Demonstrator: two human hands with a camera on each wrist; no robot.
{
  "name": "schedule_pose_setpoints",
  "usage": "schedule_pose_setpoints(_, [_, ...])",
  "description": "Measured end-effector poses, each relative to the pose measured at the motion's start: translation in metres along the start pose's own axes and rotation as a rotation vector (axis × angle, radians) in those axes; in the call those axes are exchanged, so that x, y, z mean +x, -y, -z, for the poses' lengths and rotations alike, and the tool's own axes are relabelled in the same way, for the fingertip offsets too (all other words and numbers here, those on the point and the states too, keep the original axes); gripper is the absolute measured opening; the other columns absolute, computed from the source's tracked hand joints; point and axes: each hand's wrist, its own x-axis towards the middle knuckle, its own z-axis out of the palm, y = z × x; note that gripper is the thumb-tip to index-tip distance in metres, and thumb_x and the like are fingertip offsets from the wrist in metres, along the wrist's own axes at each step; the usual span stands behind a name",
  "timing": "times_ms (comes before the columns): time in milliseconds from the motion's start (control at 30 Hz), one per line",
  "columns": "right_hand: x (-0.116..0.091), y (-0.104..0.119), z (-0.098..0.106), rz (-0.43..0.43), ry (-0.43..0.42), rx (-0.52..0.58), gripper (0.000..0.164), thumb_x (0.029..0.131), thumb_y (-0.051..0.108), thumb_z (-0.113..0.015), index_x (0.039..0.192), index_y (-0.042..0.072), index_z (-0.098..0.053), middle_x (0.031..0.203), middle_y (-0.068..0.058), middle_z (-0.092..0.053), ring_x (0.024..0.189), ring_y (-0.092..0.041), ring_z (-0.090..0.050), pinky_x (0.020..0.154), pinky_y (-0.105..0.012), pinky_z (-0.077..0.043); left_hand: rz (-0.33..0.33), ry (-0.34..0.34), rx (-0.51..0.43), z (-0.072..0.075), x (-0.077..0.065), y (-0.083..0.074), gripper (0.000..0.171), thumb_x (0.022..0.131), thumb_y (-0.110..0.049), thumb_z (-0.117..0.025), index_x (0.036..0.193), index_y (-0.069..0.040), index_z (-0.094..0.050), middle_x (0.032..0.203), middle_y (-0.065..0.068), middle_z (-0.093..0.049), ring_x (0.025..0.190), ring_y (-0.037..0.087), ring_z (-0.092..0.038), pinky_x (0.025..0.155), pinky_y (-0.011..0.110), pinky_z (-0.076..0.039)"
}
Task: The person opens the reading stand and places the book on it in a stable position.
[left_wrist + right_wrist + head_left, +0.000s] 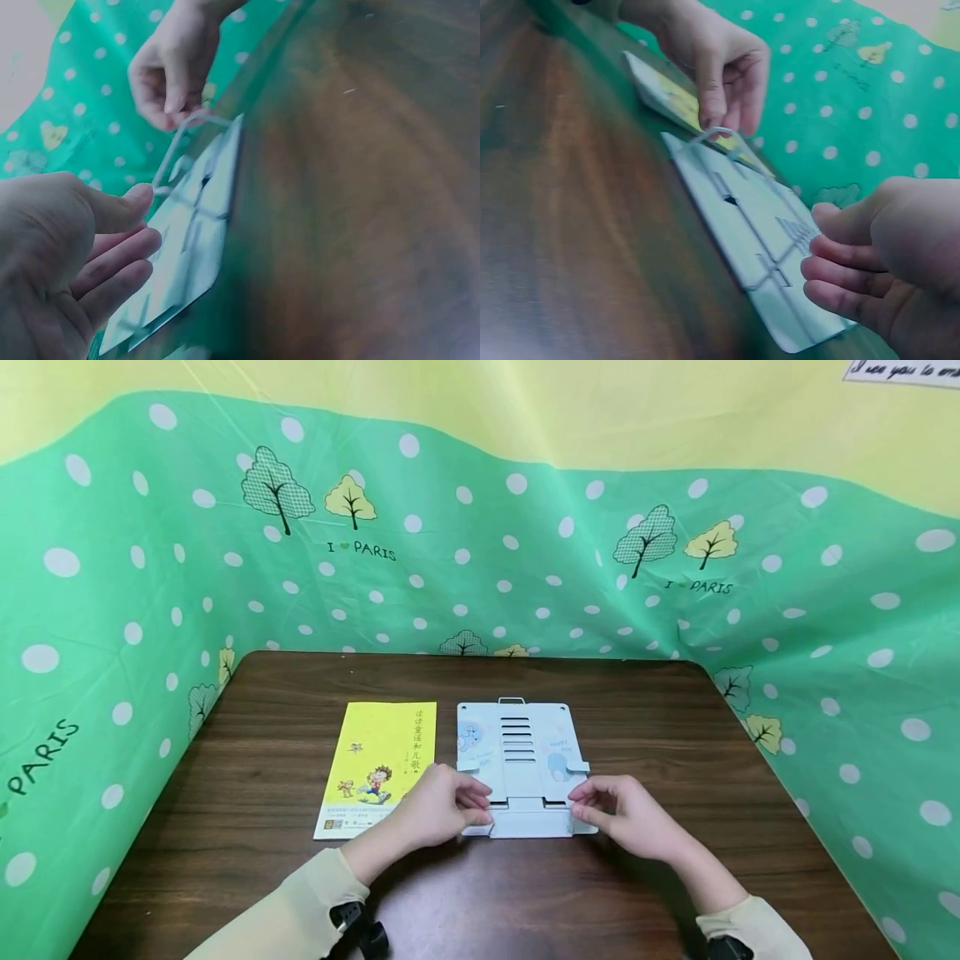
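Note:
A pale blue folding book stand (525, 781) with cartoon prints and a column of slots lies flat on the table. Along its near edge a narrow ledge (531, 824) is tilted up from the panel, as both wrist views show from the side. My left hand (442, 806) pinches the ledge's left end between thumb and fingers. At the opposite end my right hand (626, 818) pinches it the same way; its fingertips partly hide that corner. In the right wrist view the stand's panel (739, 217) is seen beneath the raised ledge.
A yellow children's book (375, 760) lies flat to the left of the stand, partly under my left forearm. The dark wooden table (285, 693) is enclosed by a green and yellow dotted curtain (480, 560) at the back and sides.

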Motion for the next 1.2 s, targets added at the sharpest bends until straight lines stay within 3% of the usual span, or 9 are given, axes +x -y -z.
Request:
schedule_pose_setpoints(233, [0.015,-0.007,0.023,-0.128,-0.021,0.085,0.023,0.099,0.012,-0.077,0.112,-0.006,-0.074,0.096,-0.012,-0.075,0.085,-0.023,-0.070,0.075,-0.033,-0.061,0.081,-0.087,-0.041,0.030,0.018,0.015,0.035,0.088,-0.019,-0.089,0.113,0.003,-0.079,0.093,0.001,-0.080,0.086,0.013,-0.077,0.080,0.031,-0.062])
schedule_pose_setpoints(500, [0.039,-0.022,0.043,-0.239,-0.061,0.154,0.033,0.101,0.012,-0.074,0.121,-0.014,-0.068,0.104,-0.022,-0.075,0.096,-0.040,-0.074,0.087,-0.048,-0.061,0.280,-0.163,-0.134,0.050,0.043,0.030,0.033,0.090,-0.021,-0.088,0.113,0.001,-0.080,0.095,0.005,-0.079,0.090,0.019,-0.076,0.081,0.035,-0.062])
schedule_pose_setpoints(733, [0.058,-0.039,0.053,-0.327,-0.114,0.181,0.038,0.103,0.014,-0.071,0.127,-0.016,-0.065,0.111,-0.026,-0.073,0.100,-0.037,-0.074,0.092,-0.050,-0.060,0.383,-0.245,-0.225,0.058,0.060,0.038,0.027,0.091,-0.014,-0.085,0.112,0.002,-0.079,0.095,0.009,-0.079,0.089,0.022,-0.077,0.079,0.034,-0.063])
schedule_pose_setpoints(1200, [0.091,-0.051,0.052,-0.473,-0.142,0.303,0.034,0.105,0.008,-0.068,0.127,-0.017,-0.064,0.113,-0.027,-0.073,0.097,-0.029,-0.075,0.086,-0.039,-0.062,0.497,-0.240,-0.338,0.058,0.082,0.045,0.027,0.094,-0.007,-0.082,0.115,0.008,-0.075,0.098,0.014,-0.078,0.093,0.024,-0.078,0.080,0.035,-0.063])
